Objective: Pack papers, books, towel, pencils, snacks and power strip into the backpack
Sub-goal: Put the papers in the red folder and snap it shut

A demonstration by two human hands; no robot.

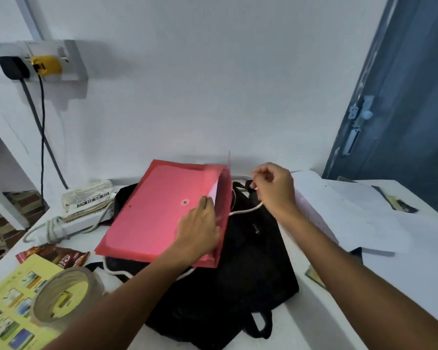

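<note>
Head view:
Backpack (pixel 250 269): a black backpack is lying flat in the middle of the white table (pixel 415 269), its top pointing toward the far edge by the wall.
Red folder (pixel 162 213): a translucent red plastic folder with a white button clasp is lying across the left half of the backpack, its flap standing open at the right side and pale papers (pixel 214 192) showing inside.
Left hand (pixel 200 228): it is resting on the folder's right end, fingers curling over the open edge and gripping it just beside the papers.
Right hand (pixel 273 188): it is hovering over the top of the backpack, just right of the folder, fingers pinching the white cord (pixel 245 210) that is running along the bag.
Loose sheets (pixel 352 213): white papers are lying toward the right edge of the table, near the right forearm.
Power strip (pixel 79 223): a white strip with its coiled cable is sitting near the far left corner, well left of both hands, with a worn book (pixel 89 198) lying on it; the print on the book's edge is too blurred to read.
Snack packet (pixel 58 256): a brown and orange wrapper is lying at the left edge; its lettering is only partly showing and I cannot read it.
Yellow booklet (pixel 13 306): lying at the near left corner, printed with small pictures, with a roll of tape (pixel 61 296) standing on it.
</note>
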